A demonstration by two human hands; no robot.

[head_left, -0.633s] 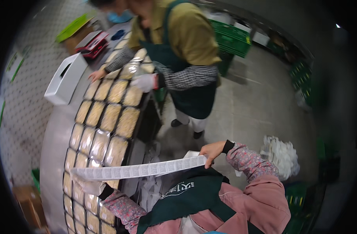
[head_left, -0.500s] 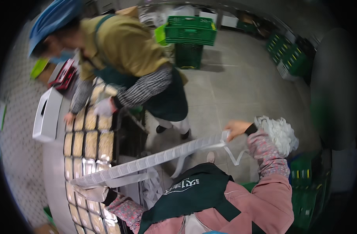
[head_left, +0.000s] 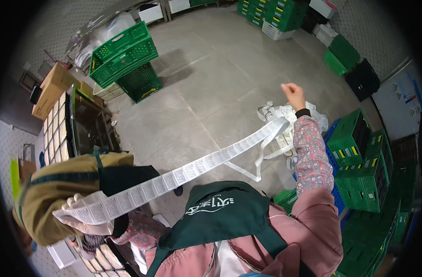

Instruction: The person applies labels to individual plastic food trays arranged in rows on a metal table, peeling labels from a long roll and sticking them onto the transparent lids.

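A long strip of white printed labels (head_left: 181, 175) stretches across in front of me from lower left to upper right. My left hand (head_left: 89, 217), in a pale glove, is closed on its near end. At the far end the strip bends into a loop just below my right wrist, and a narrow white tail hangs from it. My right hand (head_left: 295, 96), bare, is raised beyond that loop, apart from the strip, with its fingers partly extended and nothing visible in them. Beneath it lies a heap of crumpled white strips (head_left: 285, 127).
A co-worker in a tan top (head_left: 59, 184) bends close by my left hand. Packed trays (head_left: 56, 127) line the table at left. Green crates (head_left: 123, 53) stand at the far left, with more green crates (head_left: 354, 143) at right. Grey floor (head_left: 211, 74) lies ahead.
My view has turned right. My right hand has let go of the strip's far end and moved up and away. My left hand has lifted from above the trays, still gripping the strip.
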